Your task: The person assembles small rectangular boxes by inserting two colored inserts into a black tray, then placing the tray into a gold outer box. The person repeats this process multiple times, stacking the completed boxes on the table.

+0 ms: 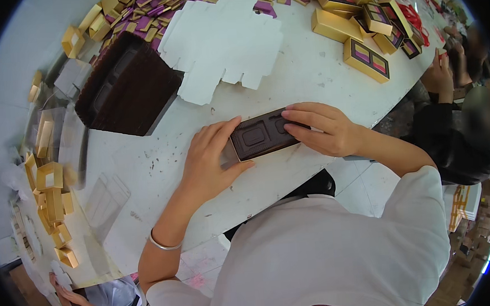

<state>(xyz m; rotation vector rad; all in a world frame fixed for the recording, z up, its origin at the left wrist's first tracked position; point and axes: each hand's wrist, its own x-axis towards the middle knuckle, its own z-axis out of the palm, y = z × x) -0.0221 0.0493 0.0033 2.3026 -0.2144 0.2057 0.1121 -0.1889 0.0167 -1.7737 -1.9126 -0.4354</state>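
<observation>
A shallow box with a dark brown moulded tray in it lies on the white table in front of me, a thin pale edge showing around the brown. My left hand spans the box's left end, fingertips at the far edge and thumb along the near edge. Over the right end, my right hand rests its fingers on the tray and grips that end; its thumb is hidden. Beyond my left hand stands a stack of nested dark brown trays. A pile of white flat cut cards lies beside it.
Gold boxes with windowed tops are heaped at the far right. Purple and gold small pieces cover the far edge. Gold frames and a clear plastic tray lie at left. Other people's hands show at right and lower left.
</observation>
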